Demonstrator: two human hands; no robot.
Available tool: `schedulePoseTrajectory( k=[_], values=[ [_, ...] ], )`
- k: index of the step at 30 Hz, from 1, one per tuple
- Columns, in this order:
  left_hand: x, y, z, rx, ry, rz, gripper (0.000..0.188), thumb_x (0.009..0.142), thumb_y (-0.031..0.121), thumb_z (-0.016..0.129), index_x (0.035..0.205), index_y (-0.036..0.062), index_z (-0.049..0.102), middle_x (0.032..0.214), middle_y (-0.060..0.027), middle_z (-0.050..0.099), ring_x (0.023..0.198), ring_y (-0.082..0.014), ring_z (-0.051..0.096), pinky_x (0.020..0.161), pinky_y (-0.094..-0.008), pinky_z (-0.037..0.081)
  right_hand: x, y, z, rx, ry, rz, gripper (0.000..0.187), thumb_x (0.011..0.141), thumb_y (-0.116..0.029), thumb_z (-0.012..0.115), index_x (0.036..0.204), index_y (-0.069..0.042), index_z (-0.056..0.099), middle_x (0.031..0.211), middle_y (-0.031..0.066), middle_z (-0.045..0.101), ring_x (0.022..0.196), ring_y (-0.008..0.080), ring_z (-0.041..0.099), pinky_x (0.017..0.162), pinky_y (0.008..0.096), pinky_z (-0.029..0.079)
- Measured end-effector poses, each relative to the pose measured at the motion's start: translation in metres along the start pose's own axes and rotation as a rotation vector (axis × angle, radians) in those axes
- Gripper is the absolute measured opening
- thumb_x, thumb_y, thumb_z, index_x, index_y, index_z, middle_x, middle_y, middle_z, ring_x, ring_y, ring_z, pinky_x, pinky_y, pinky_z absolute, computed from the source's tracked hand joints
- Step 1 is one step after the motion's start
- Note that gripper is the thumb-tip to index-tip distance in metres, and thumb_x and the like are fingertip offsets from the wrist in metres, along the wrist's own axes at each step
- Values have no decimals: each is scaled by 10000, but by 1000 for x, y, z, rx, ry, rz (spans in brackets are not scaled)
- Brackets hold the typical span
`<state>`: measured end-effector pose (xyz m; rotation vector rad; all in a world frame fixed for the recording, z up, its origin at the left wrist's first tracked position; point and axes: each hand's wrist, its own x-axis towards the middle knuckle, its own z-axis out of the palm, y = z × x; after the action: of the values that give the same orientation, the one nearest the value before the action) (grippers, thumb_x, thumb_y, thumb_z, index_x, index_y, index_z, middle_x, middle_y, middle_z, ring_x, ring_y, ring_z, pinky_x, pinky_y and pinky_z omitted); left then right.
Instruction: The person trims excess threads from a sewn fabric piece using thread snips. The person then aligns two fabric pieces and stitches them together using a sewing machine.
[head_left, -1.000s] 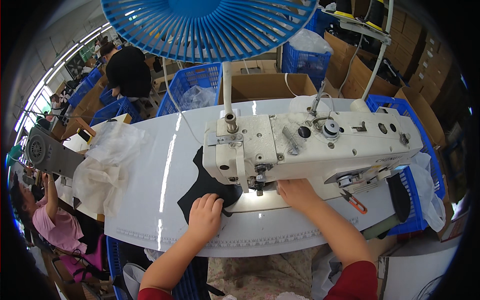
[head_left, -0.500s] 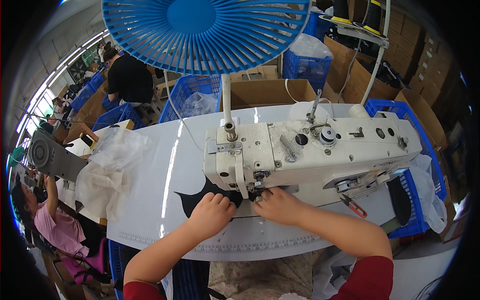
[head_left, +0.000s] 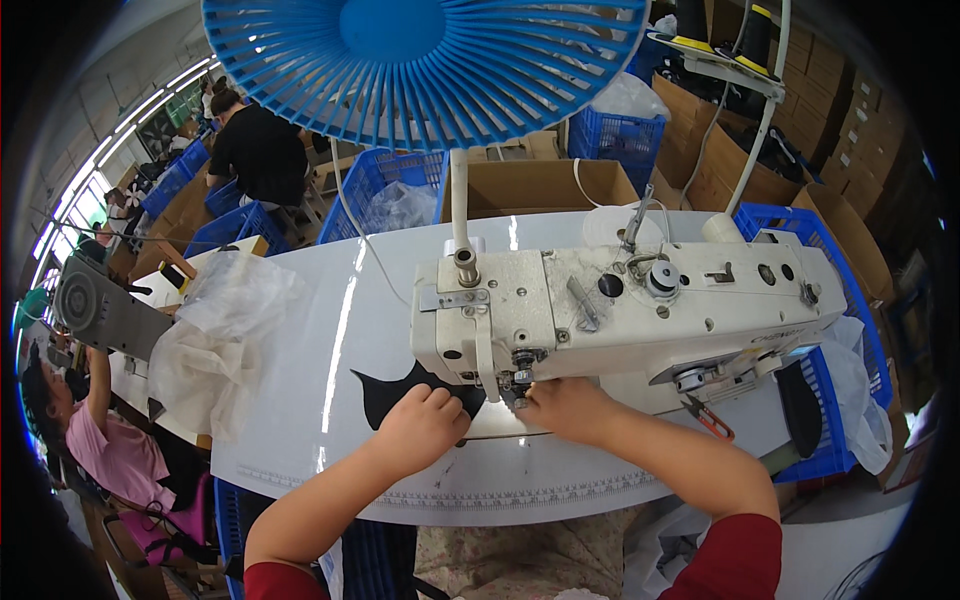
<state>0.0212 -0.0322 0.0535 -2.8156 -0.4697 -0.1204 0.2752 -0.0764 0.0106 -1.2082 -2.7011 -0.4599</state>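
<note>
On the white table (head_left: pixel 300 330) a piece of black fabric (head_left: pixel 383 396) lies at the left of the sewing machine (head_left: pixel 600 320), its pointed corner toward the left. My left hand (head_left: pixel 420 430) rests on the fabric's near edge with its fingers curled and closed on it. Close beside the presser foot (head_left: pixel 522 385), my right hand (head_left: pixel 572 410) has its thumb and fingers pinched together. Whatever sits between them is hidden by the fingers and the machine's head. Bright light falls on the plate by the right fingertips.
Red-handled thread snips (head_left: pixel 714 420) and a dark curved piece (head_left: pixel 797 408) lie to the right. Overhead hangs a blue fan (head_left: pixel 400 70). Blue crates (head_left: pixel 850 270) and a cardboard box (head_left: pixel 540 187) border the table. At the left, a person in pink (head_left: pixel 115 445) works at another machine.
My right hand has moved slightly right, and the dark material by its fingertips no longer shows. The left hand stays on the fabric. The whole view has shifted a little.
</note>
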Motion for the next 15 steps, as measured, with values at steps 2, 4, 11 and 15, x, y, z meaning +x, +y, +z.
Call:
schedulePoseTrajectory(
  k=[2, 4, 11, 15],
  values=[
    [3, -2, -3, 18, -1, 1, 87, 699, 173, 585, 767, 125, 609, 748, 20, 496, 742, -158, 494, 660, -285, 382, -2, 2, 7, 26, 50, 38, 44, 765, -128, 544, 803, -109, 554, 805, 33, 608, 822, 192, 627, 706, 385, 517],
    [5, -2, -7, 1, -14, 24, 87, 700, 177, 585, 764, 121, 606, 770, 16, 516, 769, -158, 508, 683, -285, 395, -1, 1, 10, 54, 103, 77, 47, 767, -123, 538, 808, -107, 553, 819, 37, 609, 839, 197, 627, 717, 390, 515],
    [15, -5, 4, 16, 152, 217, 109, 738, 165, 573, 777, 66, 599, 907, -50, 636, 899, -199, 582, 817, -287, 441, -1, -2, 2, 260, 75, -15, 133, 761, -110, 550, 888, -95, 585, 948, 37, 609, 1043, 209, 550, 872, 371, 461],
    [12, -7, 6, -100, 46, 182, 138, 722, 153, 580, 803, 43, 600, 823, -44, 629, 860, -201, 588, 758, -286, 459, -5, -4, 3, 222, 13, 5, 164, 756, -129, 558, 905, -66, 584, 926, 49, 607, 1022, 221, 549, 884, 357, 450]
  ],
)
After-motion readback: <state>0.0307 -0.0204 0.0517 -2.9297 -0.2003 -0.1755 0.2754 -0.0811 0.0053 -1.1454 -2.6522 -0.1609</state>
